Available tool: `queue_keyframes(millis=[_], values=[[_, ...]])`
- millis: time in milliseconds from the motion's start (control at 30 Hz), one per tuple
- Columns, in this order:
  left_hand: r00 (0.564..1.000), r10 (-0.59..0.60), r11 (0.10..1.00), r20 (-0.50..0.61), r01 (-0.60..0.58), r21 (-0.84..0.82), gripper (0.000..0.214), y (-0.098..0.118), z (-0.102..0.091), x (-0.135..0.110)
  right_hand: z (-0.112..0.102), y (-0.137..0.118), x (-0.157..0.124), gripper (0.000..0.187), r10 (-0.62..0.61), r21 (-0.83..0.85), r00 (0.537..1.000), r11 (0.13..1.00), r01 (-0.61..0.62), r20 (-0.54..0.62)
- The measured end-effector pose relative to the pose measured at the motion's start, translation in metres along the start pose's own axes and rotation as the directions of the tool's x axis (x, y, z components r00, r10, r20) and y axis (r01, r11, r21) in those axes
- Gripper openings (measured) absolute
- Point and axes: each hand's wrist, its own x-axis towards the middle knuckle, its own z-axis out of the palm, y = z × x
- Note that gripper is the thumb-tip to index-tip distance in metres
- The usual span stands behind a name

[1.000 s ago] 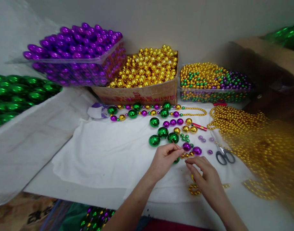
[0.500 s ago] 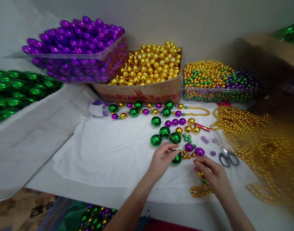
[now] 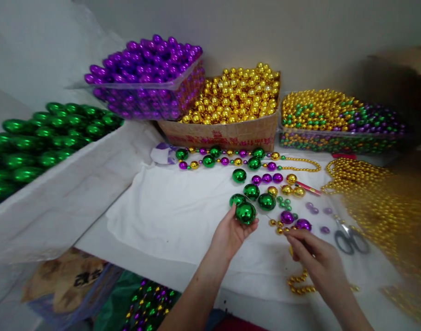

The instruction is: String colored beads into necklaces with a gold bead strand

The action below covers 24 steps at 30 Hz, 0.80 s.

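Note:
My left hand [image 3: 231,232] holds a shiny green ball [image 3: 245,214] in its fingers, palm partly up, above the white cloth [image 3: 175,220]. A thin pale string [image 3: 263,213] runs from near the green balls toward the small gold beads [image 3: 280,225]. The fingertips of my right hand [image 3: 308,250] are pinched together by those gold beads, on the beaded string; the exact grip point is partly hidden. A gold bead chain [image 3: 302,288] lies below this hand, partly covered by it. Purple balls [image 3: 286,217] rest just beyond the right fingertips. Loose green balls [image 3: 266,202] sit beyond my left hand.
Grey-handled scissors [image 3: 351,240] lie right of my right hand, near a heap of gold bead chains [image 3: 376,197]. A finished-looking bead necklace [image 3: 224,161] stretches across the back. Behind stand a purple-bead tub [image 3: 144,89], a gold-bead carton [image 3: 224,133] and a mixed-bead tub [image 3: 334,133].
My left hand has turned palm up and now holds a green ball raised from the cloth. My right hand stays pinched near the gold beads. The whole view has shifted, with objects appearing farther right.

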Motion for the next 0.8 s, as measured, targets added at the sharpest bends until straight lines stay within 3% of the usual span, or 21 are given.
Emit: queue_keyframes(millis=[167,367,500,667,800], values=[[1.0,-0.006,0.986,-0.016,0.003,-0.167,0.037,0.01,-0.007,-0.006,-0.004,0.002,-0.011,0.022,-0.1,-0.204,0.993,0.973,0.11,0.063],[0.997,0.05,0.96,-0.061,-0.065,-0.272,0.038,0.016,-0.016,-0.016,-0.01,-0.008,-0.025,0.017,-0.259,-0.276,0.947,0.912,0.305,0.19],[0.992,0.057,0.939,-0.117,-0.093,-0.331,0.036,0.021,-0.022,-0.024,-0.004,-0.019,-0.033,0.016,-0.287,-0.302,0.948,0.9,0.315,0.134],[0.981,0.038,0.929,-0.188,-0.104,-0.355,0.034,0.02,-0.023,-0.03,0.002,-0.03,-0.036,0.013,-0.357,-0.317,0.913,0.858,0.404,0.197],[0.97,0.048,0.921,-0.239,-0.136,-0.365,0.026,0.016,-0.025,-0.03,0.005,-0.036,-0.039,0.015,-0.328,-0.364,0.924,0.85,0.38,0.198]])
